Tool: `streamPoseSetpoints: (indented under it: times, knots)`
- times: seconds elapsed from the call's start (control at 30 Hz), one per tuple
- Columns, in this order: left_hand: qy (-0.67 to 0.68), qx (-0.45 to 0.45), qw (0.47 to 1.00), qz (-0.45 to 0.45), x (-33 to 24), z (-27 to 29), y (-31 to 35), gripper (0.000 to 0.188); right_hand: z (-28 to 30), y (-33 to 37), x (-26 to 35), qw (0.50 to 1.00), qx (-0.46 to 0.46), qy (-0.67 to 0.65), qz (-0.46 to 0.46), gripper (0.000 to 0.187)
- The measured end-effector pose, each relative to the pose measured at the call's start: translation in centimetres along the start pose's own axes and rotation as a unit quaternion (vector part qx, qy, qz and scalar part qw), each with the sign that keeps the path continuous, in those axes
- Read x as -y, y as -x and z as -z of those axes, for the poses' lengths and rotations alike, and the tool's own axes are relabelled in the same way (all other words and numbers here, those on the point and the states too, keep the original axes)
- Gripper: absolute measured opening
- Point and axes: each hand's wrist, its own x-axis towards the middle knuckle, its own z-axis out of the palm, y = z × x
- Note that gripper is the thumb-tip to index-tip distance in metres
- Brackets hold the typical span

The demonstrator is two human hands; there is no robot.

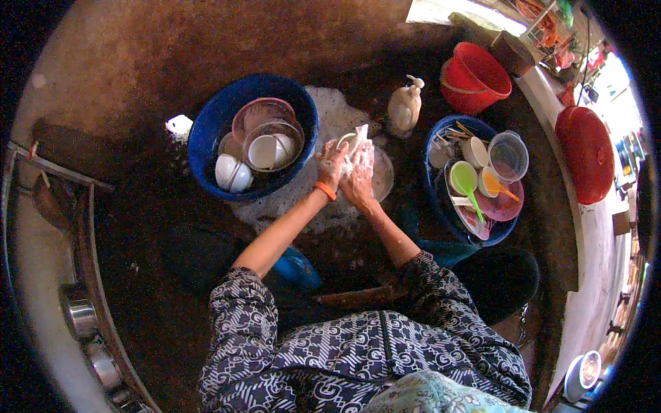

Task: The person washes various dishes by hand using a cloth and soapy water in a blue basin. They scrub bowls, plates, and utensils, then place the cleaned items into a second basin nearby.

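My left hand (332,164) and my right hand (358,172) are close together in front of me, both wet and lathered. Between them they grip a small white soapy dish (354,140) with a curved edge; the fingers and foam hide much of its shape. An orange band circles my left wrist. Beneath and beside my right hand is a round, shallow bowl (383,175) of cloudy, soapy water, partly covered by the hand. White suds (330,103) spread over the dark wet floor around both hands.
Left stands a blue tub (196,162) with white bowls (233,173) and a pink strainer (263,113). Right, another blue tub (430,175) holds cups, chopsticks and a green spoon (467,182). Beyond are a pale bottle (404,109) and red bucket (475,79); a low wall (595,255) edges the right.
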Motion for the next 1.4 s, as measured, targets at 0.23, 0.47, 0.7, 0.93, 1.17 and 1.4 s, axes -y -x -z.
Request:
streamPoseSetpoints:
  times: [0.23,0.47,0.7,0.93,1.17,1.4]
  knots:
    - [-0.041,-0.048,0.997,0.053,2.0,0.5,-0.5,0.029,0.9,-0.1,2.1,0.997,0.050,-0.050,-0.042,0.075]
    - [-0.105,-0.077,0.981,-0.146,2.5,2.5,-2.2,0.027,3.4,-2.1,-1.4,0.953,0.157,-0.123,-0.229,0.050]
    - [0.204,-0.033,0.978,-0.026,7.7,0.9,-2.3,0.033,10.1,-6.8,2.2,0.774,0.144,-0.607,-0.110,0.053]
    - [0.068,0.093,0.992,-0.058,12.2,0.7,-3.3,0.026,10.1,-6.6,3.3,0.970,0.163,-0.081,0.163,0.066]
    - [0.049,0.079,0.993,-0.071,6.8,-1.9,-0.6,0.026,5.8,-2.5,-1.6,0.955,0.205,-0.031,-0.210,0.045]
    - [-0.169,-0.068,0.938,-0.296,-2.1,0.1,-0.6,0.041,0.7,-0.5,-3.5,0.855,0.115,-0.316,-0.394,0.045]
